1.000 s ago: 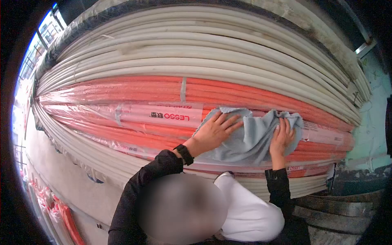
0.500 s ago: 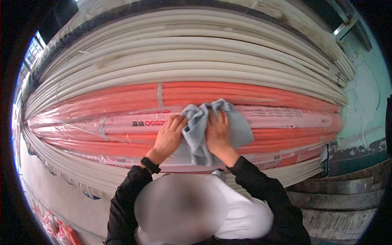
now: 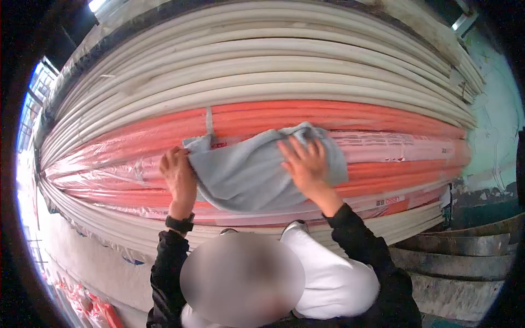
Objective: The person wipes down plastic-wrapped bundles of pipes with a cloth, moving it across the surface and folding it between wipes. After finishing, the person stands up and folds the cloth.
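A grey-blue cloth (image 3: 246,169) lies spread over red and pink plastic-wrapped pipe bundles (image 3: 377,147). At the cloth's left edge, my left hand (image 3: 179,174) has its fingers curled and pinches the corner, which folds up a little. My right hand (image 3: 307,167) rests on the right part of the cloth with its fingers spread and pressed down flat. Below the hands, the cloth's lower edge hangs in a curve across the lower pipes. Lettering on the wrap beneath is mostly covered by the cloth.
Long cream pipes (image 3: 262,65) are stacked beyond the red bundles, and more cream pipes (image 3: 104,224) lie on the near side. Curved dark sheets (image 3: 459,268) stand at the lower right. Red-and-white plastic wrapping (image 3: 93,309) sits at the lower left. A pale green wall (image 3: 495,126) rises at right.
The bunched cloth is now spread wide. My left hand has moved left with its corner, while my right hand has shifted slightly right and its fingers have spread.
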